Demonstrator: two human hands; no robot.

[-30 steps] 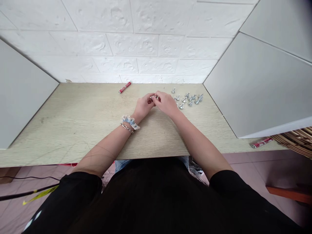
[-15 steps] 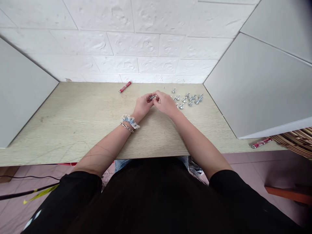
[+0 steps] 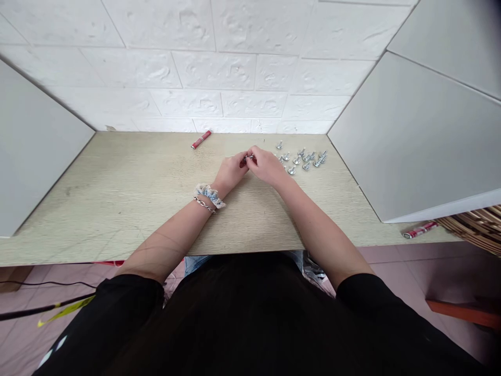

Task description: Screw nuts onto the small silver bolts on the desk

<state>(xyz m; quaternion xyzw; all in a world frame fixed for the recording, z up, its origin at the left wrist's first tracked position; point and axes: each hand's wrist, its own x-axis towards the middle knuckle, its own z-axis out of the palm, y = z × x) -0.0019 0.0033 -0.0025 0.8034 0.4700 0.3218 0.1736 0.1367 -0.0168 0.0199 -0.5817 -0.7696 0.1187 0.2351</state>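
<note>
My left hand [image 3: 230, 170] and my right hand [image 3: 267, 166] meet above the middle of the table, fingertips together. Pinched between them is a small silver bolt [image 3: 248, 157], largely covered by the fingers, so its lower part cannot be made out. Both hands are closed on it. Just right of my right hand, several similar silver bolts [image 3: 306, 158] with wide round bases stand or lie scattered on the table. One lone bolt [image 3: 279, 145] stands a little behind the others.
A red tube [image 3: 201, 139] lies near the white brick wall [image 3: 235, 70]. Grey panels flank the pale wooden table [image 3: 136, 198] on both sides. Another red tube [image 3: 420, 230] rests at the right front edge, beside a woven wicker item [image 3: 475, 224].
My fingers have closed further over the bolt, which shows less than before. My left hand has shifted slightly to the right; the scattered bolts have stayed put.
</note>
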